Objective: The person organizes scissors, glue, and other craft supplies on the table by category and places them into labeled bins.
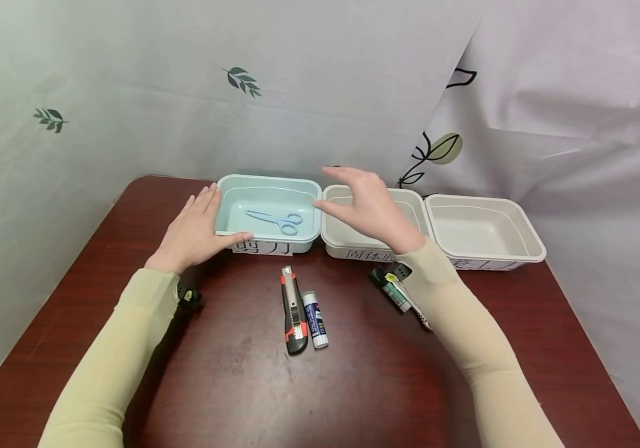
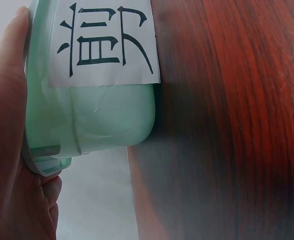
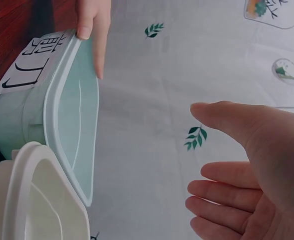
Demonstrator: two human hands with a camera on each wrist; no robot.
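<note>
My left hand (image 1: 188,230) rests on the left end of a light blue bin (image 1: 268,182), its fingers along the side rim and its thumb over the front edge. From the left wrist view, the bin's labelled front (image 2: 106,117) shows beside that hand. Inside the bin lies a pair of blue scissors (image 1: 271,218). Raised over the middle cream bin (image 1: 347,235), my right hand (image 1: 367,208) holds nothing, thumb and fingers spread apart. Nearer on the table are a red-and-black utility knife (image 1: 294,311) and a glue stick (image 1: 315,320), side by side.
At the right end of the row stands another cream bin (image 1: 484,230). Partly under the right forearm lies a small item with a green-and-white label (image 1: 397,297). Paper labels with characters are on the bin fronts. A patterned cloth (image 1: 185,112) hangs behind the dark wooden table (image 1: 230,392).
</note>
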